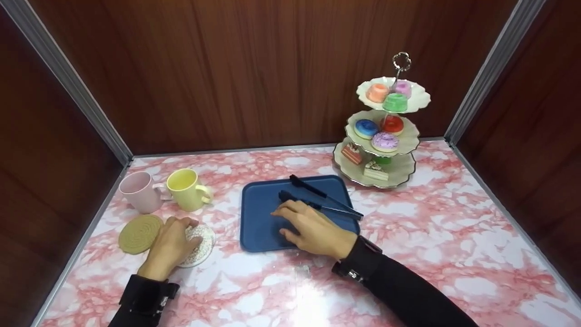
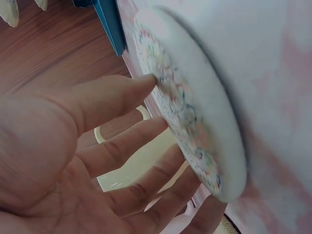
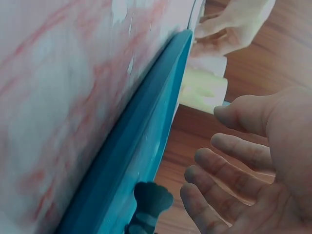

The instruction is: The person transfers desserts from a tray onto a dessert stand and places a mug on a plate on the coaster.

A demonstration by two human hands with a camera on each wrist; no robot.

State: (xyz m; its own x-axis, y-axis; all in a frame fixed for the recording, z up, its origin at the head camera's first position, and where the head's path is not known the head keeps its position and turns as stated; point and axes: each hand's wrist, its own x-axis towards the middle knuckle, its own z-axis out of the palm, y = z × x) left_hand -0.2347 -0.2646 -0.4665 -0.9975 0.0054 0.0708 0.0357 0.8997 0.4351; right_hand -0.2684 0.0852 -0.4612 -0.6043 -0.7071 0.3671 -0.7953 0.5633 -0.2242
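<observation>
My left hand (image 1: pixel 171 243) reaches over a round white coaster (image 1: pixel 202 250) with a speckled, coloured face. In the left wrist view the thumb and fingertips meet the coaster's patterned face and edge, the fingers spread and only lightly bent. The coaster lies on the marbled table, partly hidden under that hand in the head view. My right hand (image 1: pixel 313 229) hovers over a blue tray (image 1: pixel 258 227), fingers loosely bent with nothing between them. Black tongs (image 1: pixel 336 206) lie spread on the tray, just beyond the right fingers and partly covered by them.
An olive round coaster (image 1: pixel 140 235) lies left of the left hand. Behind it stand a pink mug (image 1: pixel 140 193) and a yellow mug (image 1: pixel 186 190). At the back right, a three-tier stand (image 1: pixel 399 175) carries jelly-like sweets, donuts and cake slices. Wooden walls enclose the table.
</observation>
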